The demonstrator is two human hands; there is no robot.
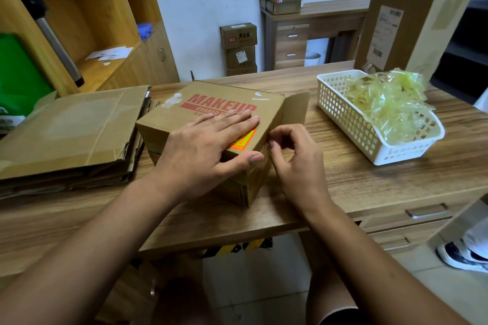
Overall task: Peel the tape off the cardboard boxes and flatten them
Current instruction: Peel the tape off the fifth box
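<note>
A brown cardboard box (184,111) with red MAKEUP lettering and an orange sticker stands in the middle of the wooden desk (369,187). One side flap sticks up at its right. My left hand (208,148) lies flat on the box top, fingers straight, thumb over the near right corner. My right hand (293,155) is at the box's right edge with fingers curled, pinching at the corner, seemingly at tape; the tape itself is too small to make out. Bits of clear tape remain on the box top.
A stack of flattened cardboard (71,134) lies at the left. A white plastic basket (343,119) with crumpled yellowish tape sits at the right, and a tall box (412,16) stands behind it. Shelves and small stacked boxes (239,47) are beyond. Another person's shoe (462,256) is at the lower right.
</note>
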